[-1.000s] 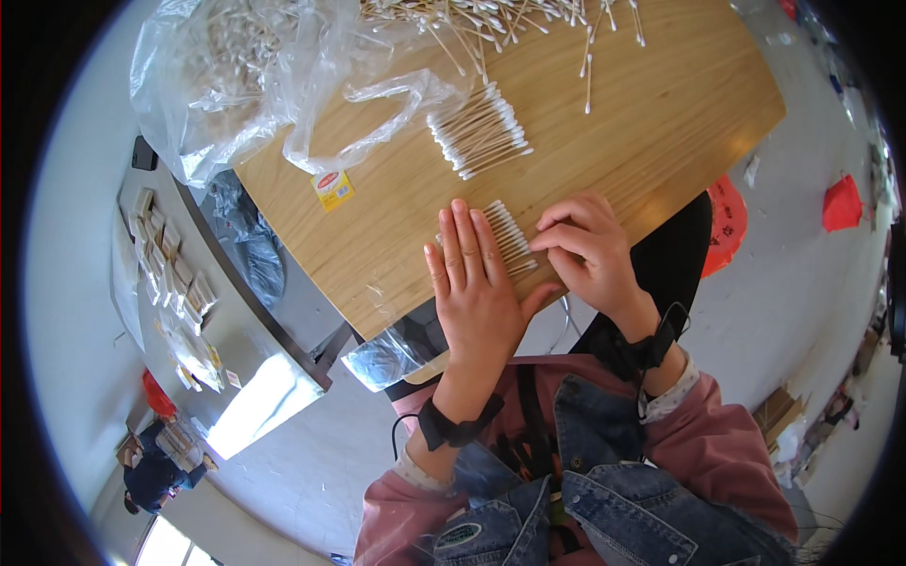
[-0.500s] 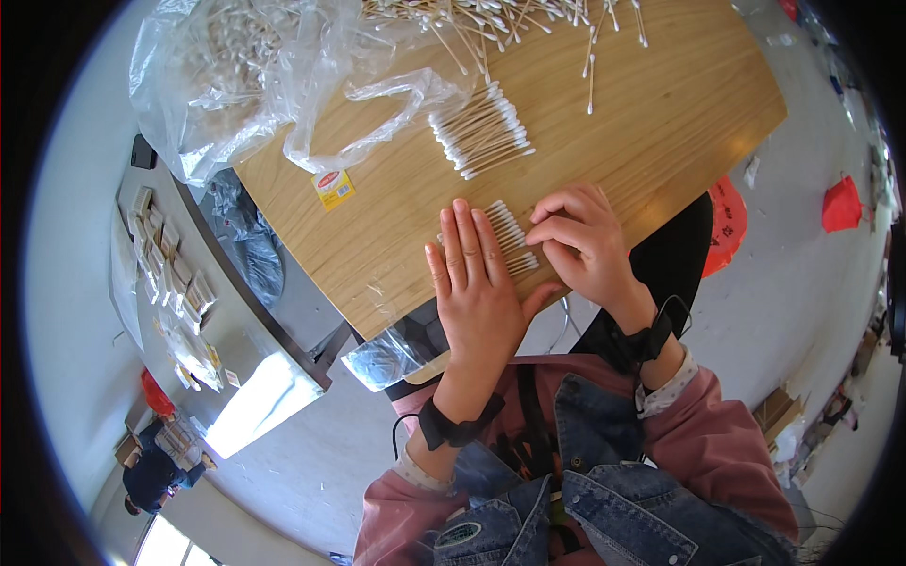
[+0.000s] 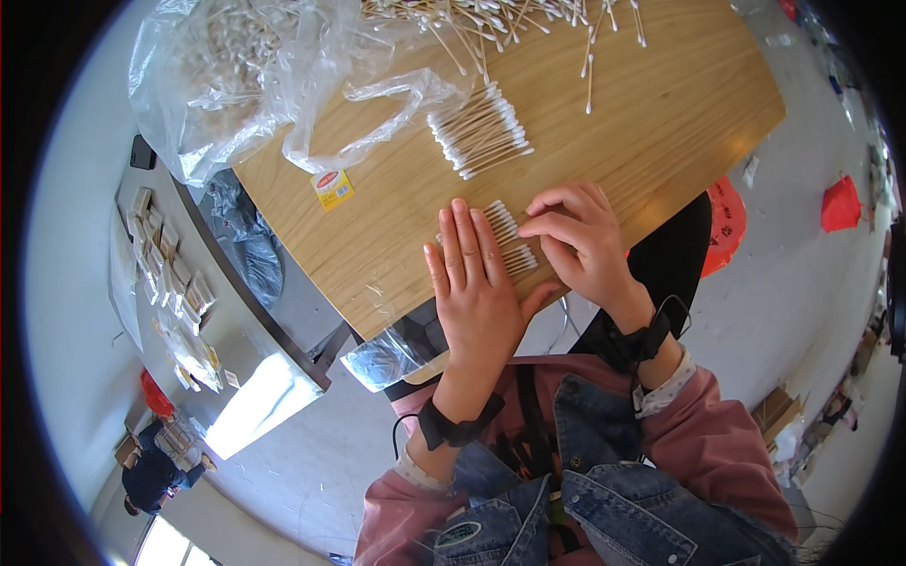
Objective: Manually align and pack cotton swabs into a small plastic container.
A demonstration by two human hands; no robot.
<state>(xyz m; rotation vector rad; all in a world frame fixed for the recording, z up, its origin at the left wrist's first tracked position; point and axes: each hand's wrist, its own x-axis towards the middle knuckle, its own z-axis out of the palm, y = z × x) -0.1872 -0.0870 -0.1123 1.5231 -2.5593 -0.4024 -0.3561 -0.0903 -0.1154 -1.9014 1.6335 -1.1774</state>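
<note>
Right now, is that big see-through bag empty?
No, the clear plastic bag holds cotton swabs, seen through its side. It's cut off; I cannot tell how full.

Wood-grain surface (image 3: 670, 104). Clear plastic bag of cotton swabs (image 3: 236, 71) across left edge, far end. Loose swab pile (image 3: 486, 14) toward far edge, stray swabs (image 3: 590, 85) to its right. Swab row (image 3: 481, 132) mid-surface, second row (image 3: 503, 224) by near edge. Yellow card (image 3: 333, 191) near left edge.

Swabs (image 3: 511, 238) on table (image 3: 661, 94), more seemingly in bag (image 3: 236, 104)
</note>
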